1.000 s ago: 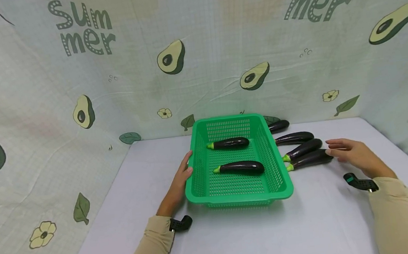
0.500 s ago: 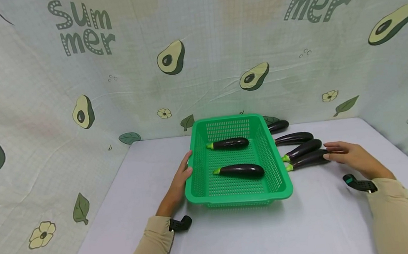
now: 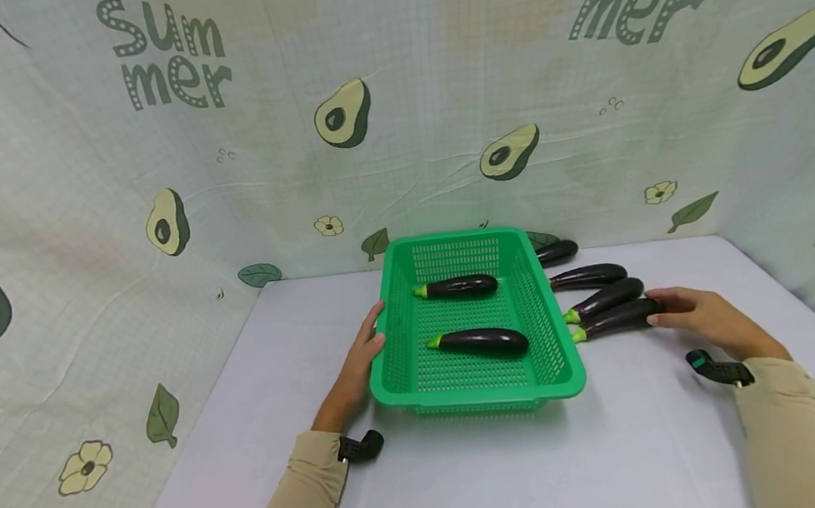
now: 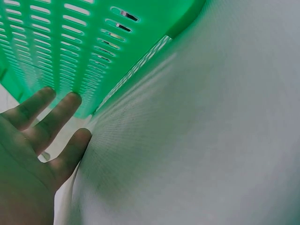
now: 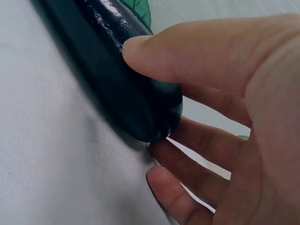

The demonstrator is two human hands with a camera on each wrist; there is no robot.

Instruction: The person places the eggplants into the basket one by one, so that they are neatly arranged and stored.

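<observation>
A green plastic basket point(image 3: 424, 403) stands mid-table with two dark eggplants inside, one farther back point(image 3: 460, 287) and one nearer point(image 3: 485, 341). My left hand point(image 3: 353, 373) rests against the basket's left side, and its fingers point(image 4: 61, 115) look extended in the left wrist view. To the right of the basket, my right hand point(image 3: 717, 323) grips the blunt end of the nearest loose eggplant point(image 3: 617, 320). In the right wrist view, the thumb lies on top of that eggplant point(image 5: 108, 70) and the other fingers are around its end. Its green stem points toward the basket.
More eggplants lie right of the basket: one right behind the gripped one point(image 3: 609, 296), another farther back point(image 3: 587, 276), and one partly hidden by the rim point(image 3: 558, 251). A white cloth covers the table point(image 3: 553, 472). Printed fabric point(image 3: 429, 176) hangs behind it.
My right hand has moved slightly left, and its thumb and fingers have closed on the nearest loose eggplant. The nearer eggplant in the basket has settled slightly. My left hand stays put.
</observation>
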